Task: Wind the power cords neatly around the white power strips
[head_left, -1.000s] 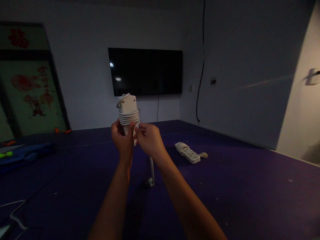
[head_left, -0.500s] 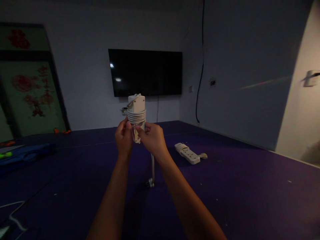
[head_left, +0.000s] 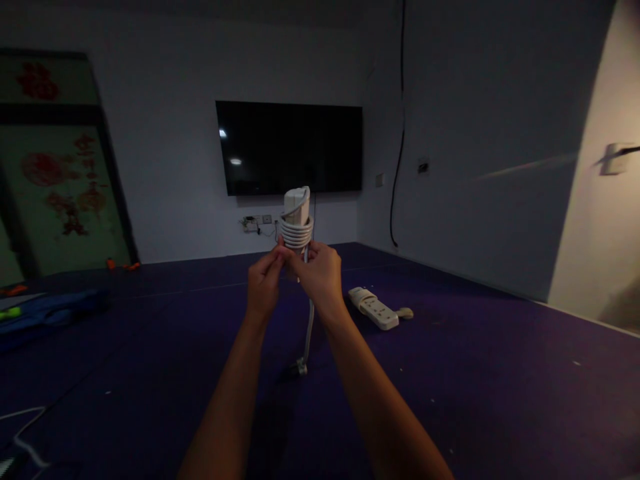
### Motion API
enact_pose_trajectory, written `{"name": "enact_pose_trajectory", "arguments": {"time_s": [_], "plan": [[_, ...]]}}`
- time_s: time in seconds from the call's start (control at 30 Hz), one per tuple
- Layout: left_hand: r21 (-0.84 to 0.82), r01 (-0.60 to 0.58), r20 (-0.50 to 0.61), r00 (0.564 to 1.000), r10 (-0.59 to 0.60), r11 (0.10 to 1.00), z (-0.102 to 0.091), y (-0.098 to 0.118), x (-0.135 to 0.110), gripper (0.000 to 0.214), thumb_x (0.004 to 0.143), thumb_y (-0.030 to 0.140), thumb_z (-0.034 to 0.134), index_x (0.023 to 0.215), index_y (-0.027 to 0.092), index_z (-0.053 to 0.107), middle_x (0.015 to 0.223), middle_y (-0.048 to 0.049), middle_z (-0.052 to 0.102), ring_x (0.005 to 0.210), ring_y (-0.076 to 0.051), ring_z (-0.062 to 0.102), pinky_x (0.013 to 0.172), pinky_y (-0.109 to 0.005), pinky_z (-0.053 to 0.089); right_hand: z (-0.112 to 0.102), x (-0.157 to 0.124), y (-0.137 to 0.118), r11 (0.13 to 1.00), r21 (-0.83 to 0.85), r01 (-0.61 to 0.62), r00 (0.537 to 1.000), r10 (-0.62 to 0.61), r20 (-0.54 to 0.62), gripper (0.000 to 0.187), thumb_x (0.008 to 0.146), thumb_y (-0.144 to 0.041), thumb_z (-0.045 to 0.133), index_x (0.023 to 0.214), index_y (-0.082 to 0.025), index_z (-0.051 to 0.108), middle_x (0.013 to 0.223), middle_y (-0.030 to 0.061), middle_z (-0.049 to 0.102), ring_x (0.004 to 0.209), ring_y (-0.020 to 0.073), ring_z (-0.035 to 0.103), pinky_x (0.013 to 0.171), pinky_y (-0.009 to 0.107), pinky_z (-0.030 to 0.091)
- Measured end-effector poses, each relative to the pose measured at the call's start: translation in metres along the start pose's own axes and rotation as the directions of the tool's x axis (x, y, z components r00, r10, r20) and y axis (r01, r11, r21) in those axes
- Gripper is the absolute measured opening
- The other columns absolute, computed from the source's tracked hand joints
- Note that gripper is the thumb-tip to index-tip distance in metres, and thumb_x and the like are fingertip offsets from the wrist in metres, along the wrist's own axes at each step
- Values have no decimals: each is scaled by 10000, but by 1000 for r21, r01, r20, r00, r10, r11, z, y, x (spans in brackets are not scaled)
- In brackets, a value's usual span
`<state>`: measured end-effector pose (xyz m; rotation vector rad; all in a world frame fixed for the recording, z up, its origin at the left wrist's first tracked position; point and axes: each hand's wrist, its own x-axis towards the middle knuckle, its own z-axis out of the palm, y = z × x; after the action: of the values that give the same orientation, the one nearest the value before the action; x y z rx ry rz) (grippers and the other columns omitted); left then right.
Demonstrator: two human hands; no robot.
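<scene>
Between both hands a white power strip (head_left: 297, 205) is held upright, its cord (head_left: 296, 235) wound round the middle in several turns. My left hand (head_left: 265, 279) is closed on the lower left part, fingertips just under the coil. From the right, my right hand (head_left: 320, 270) grips the lower end, thumb across the front, near the cord. A free length of cord hangs below to a plug (head_left: 300, 366), low over the purple floor. The strip's lower end is mostly hidden by my fingers.
A second white power strip (head_left: 379, 312), cord wrapped round one end, lies on the purple floor (head_left: 475, 387) to the right. At the left are blue cloth (head_left: 60, 311) and a white cable (head_left: 31, 448). A television (head_left: 295, 148) hangs on the far wall.
The power strip has shifted right and turned, showing a narrower side. Both hands have moved right with it, and the left fingers now sit closer to the right thumb.
</scene>
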<state>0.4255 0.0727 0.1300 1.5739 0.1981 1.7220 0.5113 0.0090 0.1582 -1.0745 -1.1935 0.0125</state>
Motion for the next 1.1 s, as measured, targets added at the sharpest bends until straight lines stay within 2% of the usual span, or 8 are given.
{"name": "enact_pose_trajectory", "arguments": {"time_s": [0.2,0.47,0.6,0.7,0.8,0.9,1.0,1.1], "plan": [[37,-12,40,999,11,999,-4,7,1,269,717,339,685,934,199,759,1001,-72,740,1041,-263,644,1002,-453,434,-5,1,-2,991,-130,-23,999,18,-44,358,699,-486,684,739,-131,662,640,46,637,538,124,527,490,237,330],[-167,20,57,998,-10,986,-5,12,1,291,709,348,652,938,198,751,1065,-98,722,1038,-278,650,891,-467,509,-9,2,-6,969,-247,9,991,-42,-128,409,744,-537,629,625,-145,642,566,52,599,515,128,486,470,243,271],[-63,-34,-86,996,29,997,1,11,1,314,719,350,697,997,205,724,1046,-93,721,1011,-227,655,887,-396,507,-11,9,2,997,-80,2,1000,-2,-5,478,738,-602,598,651,-135,648,538,19,551,501,113,471,465,233,275],[84,-61,-175,982,75,995,-1,11,4,445,646,367,776,1055,213,694,1120,-94,689,1022,-207,633,855,-328,504,-11,12,6,989,113,-99,986,83,143,524,708,-651,593,676,-131,645,538,2,527,470,92,432,448,224,282],[101,36,-97,995,-27,994,-7,13,7,468,648,466,760,1027,198,698,1104,-91,686,971,-211,638,766,-286,507,-10,11,4,950,227,-212,951,147,270,540,651,-677,628,600,-141,586,502,-20,478,428,67,376,420,214,269],[47,144,26,989,-145,989,-12,18,7,391,699,534,694,829,165,716,817,-65,708,746,-184,646,638,-264,487,-9,9,0,927,273,-257,923,152,354,518,629,-649,677,571,-148,555,481,-36,458,410,54,356,398,206,252],[-17,169,7,986,-169,985,-11,24,6,343,661,499,737,725,165,694,654,-25,657,569,-142,578,538,-254,443,-9,7,-2,918,269,-291,900,168,402,471,672,-596,688,581,-150,567,462,-40,472,386,51,366,381,198,254],[-58,133,-59,989,-137,989,-9,30,6,317,601,447,788,714,167,692,670,-5,658,568,-118,569,553,-238,443,-12,7,-3,920,234,-316,880,192,434,449,744,-562,653,583,-148,584,462,-26,514,363,48,373,366,193,264]]}}
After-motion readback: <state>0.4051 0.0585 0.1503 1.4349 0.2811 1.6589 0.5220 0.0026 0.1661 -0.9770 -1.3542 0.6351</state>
